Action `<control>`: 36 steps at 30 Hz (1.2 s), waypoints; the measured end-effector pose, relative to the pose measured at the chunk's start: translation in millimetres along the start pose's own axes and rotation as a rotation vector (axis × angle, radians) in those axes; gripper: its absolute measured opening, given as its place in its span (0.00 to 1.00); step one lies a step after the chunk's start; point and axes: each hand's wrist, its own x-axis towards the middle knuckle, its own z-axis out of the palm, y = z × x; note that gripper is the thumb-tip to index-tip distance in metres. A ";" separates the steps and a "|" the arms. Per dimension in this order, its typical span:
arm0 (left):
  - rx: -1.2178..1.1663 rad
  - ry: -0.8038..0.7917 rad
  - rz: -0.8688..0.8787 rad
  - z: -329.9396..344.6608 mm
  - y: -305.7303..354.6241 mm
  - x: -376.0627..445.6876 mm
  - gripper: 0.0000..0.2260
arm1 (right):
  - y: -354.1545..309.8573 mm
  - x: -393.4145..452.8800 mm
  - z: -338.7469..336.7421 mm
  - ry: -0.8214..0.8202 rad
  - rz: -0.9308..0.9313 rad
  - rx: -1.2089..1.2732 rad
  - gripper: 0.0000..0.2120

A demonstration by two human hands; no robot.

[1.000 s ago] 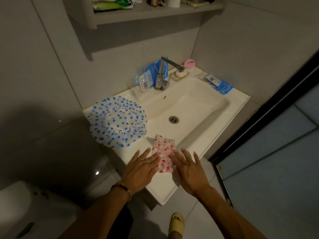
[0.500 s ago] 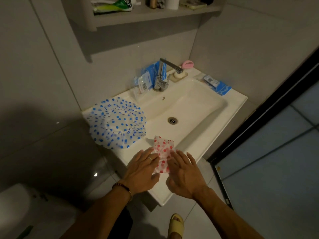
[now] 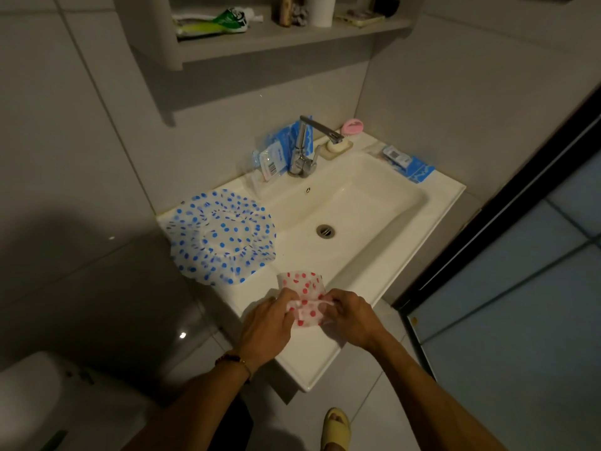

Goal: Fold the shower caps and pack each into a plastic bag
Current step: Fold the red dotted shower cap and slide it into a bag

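Observation:
A folded red-dotted shower cap point(image 3: 304, 292) lies on the front rim of the white sink point(image 3: 383, 271). My left hand point(image 3: 266, 325) pinches its left edge and my right hand point(image 3: 349, 317) pinches its right edge, lifting the near part into a fold. A blue-dotted shower cap point(image 3: 222, 236) lies spread open on the sink's left corner. A clear plastic bag with a blue label point(image 3: 273, 157) leans behind the faucet. Another blue-printed bag point(image 3: 408, 162) lies flat at the sink's back right.
A chrome faucet point(image 3: 305, 151) stands at the back of the basin, with a soap dish point(image 3: 336, 146) and pink brush point(image 3: 353, 126) beside it. A wall shelf point(image 3: 279, 37) holds toiletries. A toilet point(image 3: 35, 402) sits lower left; a dark door frame point(image 3: 507, 206) runs right.
Both hands went from pressing flat on the red-dotted cap to curling their fingers on its side edges and lifting its near part. The view shifted slightly.

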 end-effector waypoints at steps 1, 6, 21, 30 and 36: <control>-0.017 -0.004 -0.012 0.8 -1.4 -0.6 0.09 | -1.3 0.7 1.6 -0.008 0.015 0.005 0.10; 0.279 0.076 0.062 -2.2 -5.8 -1.7 0.10 | 0.7 8.3 16.6 0.085 0.048 -0.022 0.07; 0.562 -0.067 0.169 12.6 -18.4 -0.5 0.19 | 10.6 4.8 58.1 0.155 -0.313 -0.552 0.25; 0.476 -0.146 0.142 4.8 -22.0 0.5 0.23 | 41.6 -6.8 21.5 0.047 -0.260 -0.729 0.25; 0.393 -0.162 0.122 4.2 -19.7 -0.9 0.22 | 25.4 -8.1 18.6 0.195 -0.277 -0.824 0.24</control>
